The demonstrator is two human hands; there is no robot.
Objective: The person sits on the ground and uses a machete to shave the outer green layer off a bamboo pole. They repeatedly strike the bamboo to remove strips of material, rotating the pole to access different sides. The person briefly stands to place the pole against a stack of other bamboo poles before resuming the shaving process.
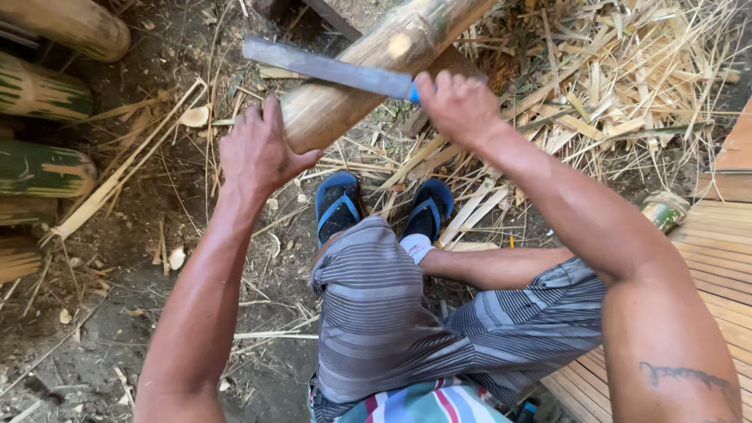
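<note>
Between the hands, the left hand (254, 153) clasps the bamboo pole (368, 70) to steady it, while the right hand (458, 106) grips the blade (325, 69) laid across it for cutting.

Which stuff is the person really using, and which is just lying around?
In use:
- bamboo pole, gripped by the left hand
- blade, held by the right hand

Lying about:
- bamboo logs at the left
- pile of splinters
- chips on the dirt
- wooden boards
</note>
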